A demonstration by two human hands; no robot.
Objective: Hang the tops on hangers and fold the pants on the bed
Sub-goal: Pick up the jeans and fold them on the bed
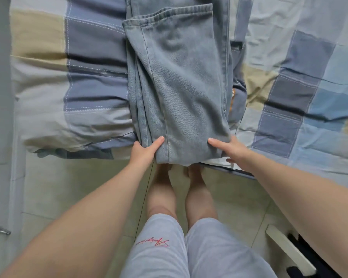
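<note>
A: Jeans, where?
B: Folded jeans (181,93) lie lengthwise on the plaid bed (309,97). The near fold is at the bed's edge, between my hands.
A: Hands?
B: My left hand (146,150) pinches the near left corner, thumb on top, fingers under. My right hand (232,152) grips the near right corner, thumb on the denim.

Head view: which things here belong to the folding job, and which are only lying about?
Belongs to the job: folded jeans, held at the near edge by the left hand and right hand; bed cover under them.
Lying about: pillow, white furniture piece, metal handle.
</note>
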